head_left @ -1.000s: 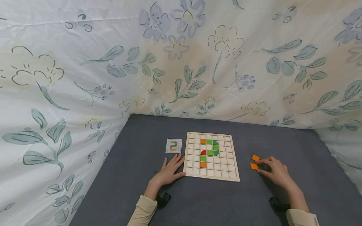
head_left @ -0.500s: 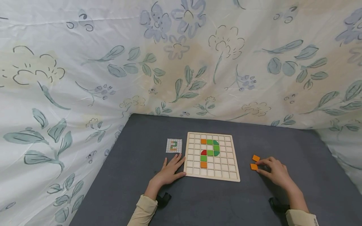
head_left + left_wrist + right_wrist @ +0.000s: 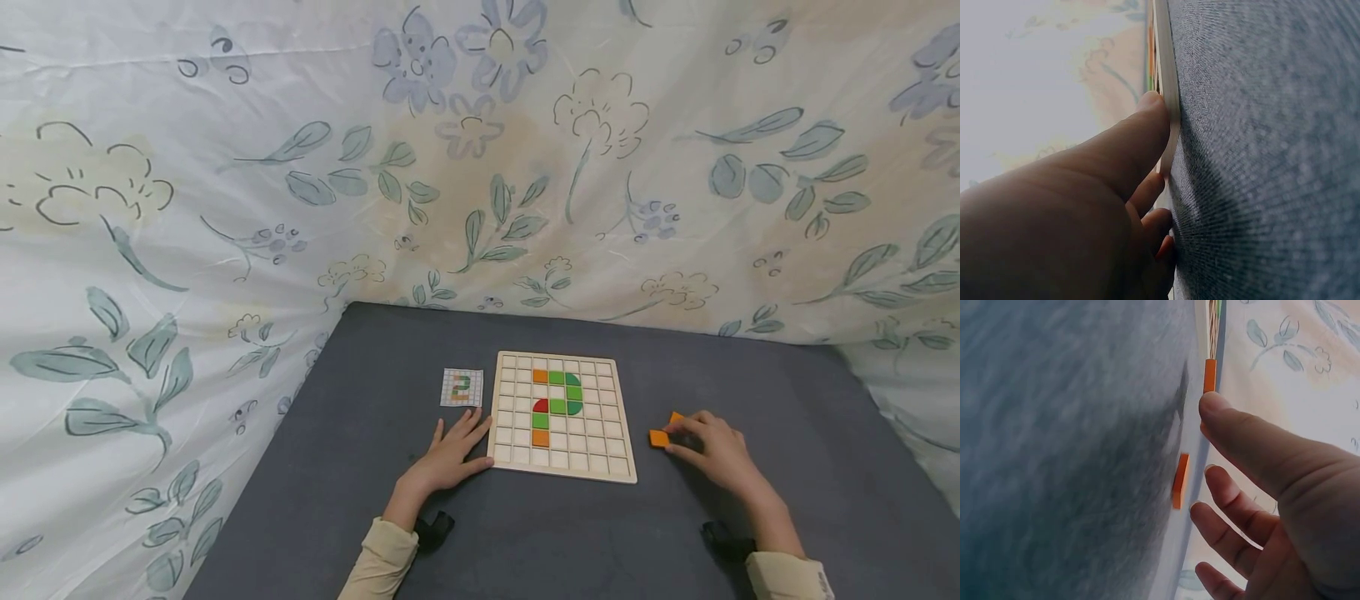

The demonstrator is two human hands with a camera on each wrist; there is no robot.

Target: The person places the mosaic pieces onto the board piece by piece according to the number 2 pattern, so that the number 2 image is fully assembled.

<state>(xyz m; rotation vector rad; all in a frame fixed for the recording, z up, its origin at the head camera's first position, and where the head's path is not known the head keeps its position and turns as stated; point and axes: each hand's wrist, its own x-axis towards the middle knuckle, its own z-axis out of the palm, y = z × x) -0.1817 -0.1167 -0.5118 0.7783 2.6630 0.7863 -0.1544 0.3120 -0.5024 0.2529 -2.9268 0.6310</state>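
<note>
My right hand pinches an orange square tile between thumb and fingers, to the right of the board. In the right wrist view this tile juts out past the thumb tip, raised off the table. A second orange tile lies on the table below the fingers; in the head view the hand partly hides it. The left hand lies with fingers spread, thumb and fingertips touching the left edge of the wooden grid board. Green, orange and red pieces sit in the board's cells, forming a curved shape.
A small pattern card showing a 2-like figure lies left of the board. The dark grey table ends at the back against a flowered curtain. Black straps circle the wrists.
The right hand has lifted one orange tile and moved it slightly left, away from the second tile. The left hand and the board have stayed put.
</note>
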